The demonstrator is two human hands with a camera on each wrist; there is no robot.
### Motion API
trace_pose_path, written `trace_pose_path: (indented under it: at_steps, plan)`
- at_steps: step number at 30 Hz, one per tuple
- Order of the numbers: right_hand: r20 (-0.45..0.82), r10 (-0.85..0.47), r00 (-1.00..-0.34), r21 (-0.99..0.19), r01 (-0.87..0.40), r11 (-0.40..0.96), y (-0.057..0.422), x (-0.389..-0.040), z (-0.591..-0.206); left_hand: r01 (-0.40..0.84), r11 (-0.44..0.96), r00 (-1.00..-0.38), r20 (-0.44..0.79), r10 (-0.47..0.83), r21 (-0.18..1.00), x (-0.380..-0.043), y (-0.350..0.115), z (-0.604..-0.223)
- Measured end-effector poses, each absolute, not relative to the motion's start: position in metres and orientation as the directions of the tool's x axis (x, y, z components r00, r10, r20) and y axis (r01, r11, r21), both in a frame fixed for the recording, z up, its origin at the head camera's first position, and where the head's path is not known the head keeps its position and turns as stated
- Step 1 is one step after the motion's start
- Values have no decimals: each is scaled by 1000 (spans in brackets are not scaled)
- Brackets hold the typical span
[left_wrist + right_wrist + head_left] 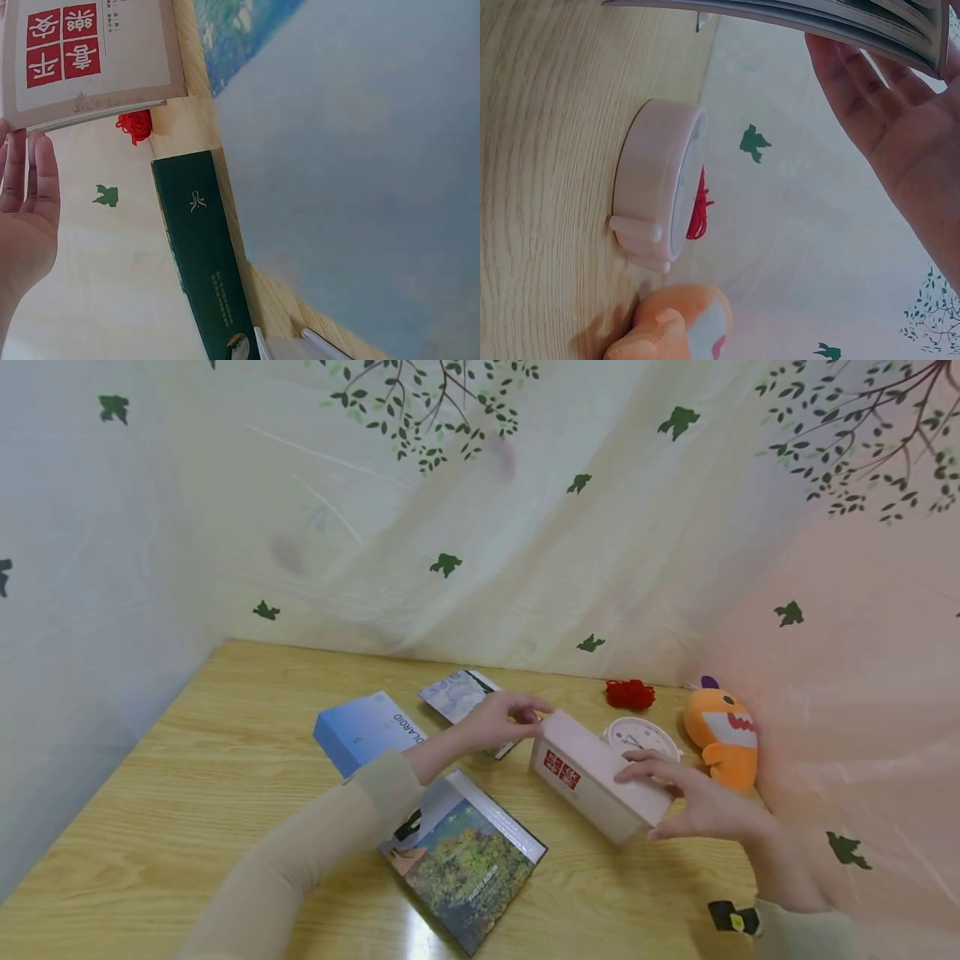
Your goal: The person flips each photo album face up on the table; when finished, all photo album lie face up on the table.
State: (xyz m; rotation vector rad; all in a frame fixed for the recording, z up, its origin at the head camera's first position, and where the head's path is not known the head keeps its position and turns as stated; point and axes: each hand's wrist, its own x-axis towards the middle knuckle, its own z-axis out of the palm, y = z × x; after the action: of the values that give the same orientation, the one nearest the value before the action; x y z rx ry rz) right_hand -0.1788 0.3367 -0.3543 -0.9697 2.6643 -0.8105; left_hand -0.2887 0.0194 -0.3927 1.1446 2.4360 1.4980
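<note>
Both hands hold a thick pale pink book point(588, 747) above the right side of the table, with red character squares on its cover. My left hand point(498, 720) pinches its left end, and the fingers point(46, 176) reach the cover's edge in the left wrist view. Across the book's right end lies my right hand point(701, 797), fingers on top and thumb low at the near corner. Page edges point(870, 19) between the covers show in the right wrist view. Just behind the book is a round pink clock point(637, 731), partly covered by it.
A blue Polaroid box point(360, 727) and a painting-covered album point(480, 868) lie left of the book. Behind the left hand lies a flat case point(453, 692) with a green side point(199, 240). Red yarn point(630, 695) and an orange plush toy point(723, 739) sit by the back curtain.
</note>
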Motion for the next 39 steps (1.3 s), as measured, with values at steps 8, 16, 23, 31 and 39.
trace_pose_path:
  at_steps: [8, 16, 23, 31, 39]
  plan:
    - [-24, -680, -733, -651, -505, 567, 330, -178, -359, 421, 171, -697, 198, 689, 891, -283, 11, -396]
    - [-63, -693, -718, -690, -470, 551, 325, -176, -359, 446, 183, -673, 194, 713, 876, -280, 5, -397]
    - [-87, -728, -680, -721, -461, 517, 321, -177, -362, 458, 179, -620, 168, 767, 871, -279, -2, -398]
    - [-101, -780, -617, -737, -481, 475, 309, -180, -365, 441, 125, -576, 173, 799, 889, -278, -14, -401]
    - [-122, -785, -607, -764, -447, 465, 301, -184, -371, 365, 171, -592, 86, 802, 915, -277, -17, -404]
